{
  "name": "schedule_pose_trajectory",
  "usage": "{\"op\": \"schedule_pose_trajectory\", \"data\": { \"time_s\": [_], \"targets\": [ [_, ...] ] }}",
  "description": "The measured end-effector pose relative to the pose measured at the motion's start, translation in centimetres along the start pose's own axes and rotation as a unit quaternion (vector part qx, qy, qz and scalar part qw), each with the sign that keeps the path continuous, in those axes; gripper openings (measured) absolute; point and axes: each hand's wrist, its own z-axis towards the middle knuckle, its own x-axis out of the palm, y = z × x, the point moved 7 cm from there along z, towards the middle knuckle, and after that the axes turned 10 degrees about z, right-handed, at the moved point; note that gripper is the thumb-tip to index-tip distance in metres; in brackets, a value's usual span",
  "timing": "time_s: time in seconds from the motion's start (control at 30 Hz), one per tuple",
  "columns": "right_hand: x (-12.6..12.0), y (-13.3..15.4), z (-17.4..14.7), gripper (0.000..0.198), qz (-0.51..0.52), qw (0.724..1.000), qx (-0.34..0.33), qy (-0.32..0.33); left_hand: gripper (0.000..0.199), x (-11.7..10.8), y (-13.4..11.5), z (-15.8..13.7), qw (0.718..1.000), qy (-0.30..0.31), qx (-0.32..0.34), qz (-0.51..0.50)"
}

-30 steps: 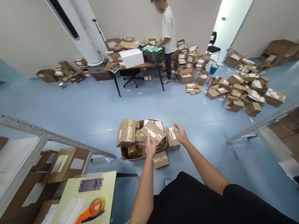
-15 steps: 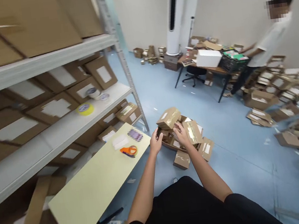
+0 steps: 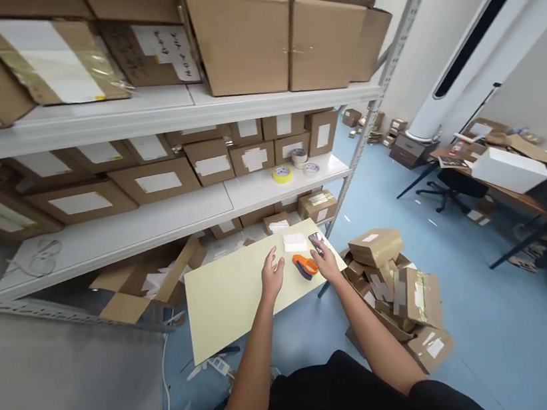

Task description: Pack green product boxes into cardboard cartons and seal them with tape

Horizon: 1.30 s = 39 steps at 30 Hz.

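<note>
Over the pale yellow table [image 3: 230, 298], my left hand [image 3: 273, 275] hovers with its thumb and fingers apart and holds nothing. My right hand [image 3: 328, 263] is at the table's right end, its thumb and fingers closed around a phone [image 3: 315, 242] with a lit screen. Just left of that hand lies an orange and dark blue tape dispenser [image 3: 306, 266]. A small stack of white labels or paper [image 3: 294, 242] lies behind the dispenser, beside the phone.
A metal shelf rack [image 3: 174, 218] full of cardboard boxes stands behind the table, with a yellow tape roll [image 3: 281, 174] on its middle shelf. Right of the table, a heap of taped boxes [image 3: 377, 248] sits on the blue floor. A desk [image 3: 506, 177] stands farther right.
My view has swung left toward the shelves and table. Both hands have moved from the box heap to over the table, and my right hand has taken hold of the phone.
</note>
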Motion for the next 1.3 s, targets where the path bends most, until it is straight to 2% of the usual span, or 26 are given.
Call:
{"op": "schedule_pose_trajectory", "data": {
  "time_s": [0.1,0.17,0.23,0.3,0.4,0.53,0.63,0.8,0.87,0.93,1.03,1.17,1.3],
  "targets": [
    [3.5,-0.1,0.2,0.057,-0.026,0.999,0.004,0.021,0.056,-3.6,2.1,0.6,1.0,-0.014,-0.009,-0.002],
    [4.8,-0.5,0.4,0.058,-0.039,0.999,0.011,0.025,0.055,-4.6,3.2,1.0,1.0,-0.004,-0.02,-0.002],
    [5.3,-1.2,0.8,0.06,-0.048,0.998,0.018,0.022,0.054,-4.6,3.8,1.5,1.0,0.013,-0.028,-0.001],
    [5.2,-2.3,1.4,0.059,-0.06,0.998,0.029,0.017,0.051,-4.0,4.2,2.0,0.999,0.027,-0.034,0.001],
    [3.9,-5.0,2.4,0.055,-0.091,0.994,0.064,-0.006,0.044,-2.4,5.3,2.5,0.998,0.045,-0.05,0.009],
    [1.0,-9.5,3.4,0.047,-0.151,0.979,0.125,-0.05,0.038,-0.2,7.9,2.2,0.994,0.066,-0.088,0.025],
    [0.1,-13.3,4.0,0.032,-0.185,0.966,0.175,-0.044,0.036,0.9,9.9,1.3,0.988,0.079,-0.119,0.052],
    [1.8,-20.0,4.2,0.015,-0.181,0.958,0.222,0.022,0.036,1.8,12.0,-0.4,0.981,0.082,-0.149,0.095],
    [2.7,-22.3,3.7,0.017,-0.17,0.957,0.229,0.054,0.038,2.1,12.5,-0.9,0.978,0.085,-0.156,0.111],
    [3.5,-24.0,3.3,0.027,-0.165,0.955,0.232,0.083,0.039,2.4,13.0,-1.4,0.974,0.089,-0.167,0.122],
    [4.0,-25.7,3.1,0.037,-0.174,0.945,0.264,0.087,0.04,3.0,13.4,-1.8,0.969,0.089,-0.194,0.122],
    [3.8,-26.3,4.0,0.037,-0.166,0.93,0.321,0.072,0.044,4.4,13.2,-1.7,0.968,0.088,-0.212,0.103],
    [2.9,-24.0,5.2,0.032,-0.142,0.946,0.279,0.088,0.051,5.0,12.2,-1.3,0.973,0.088,-0.196,0.08]
  ]
}}
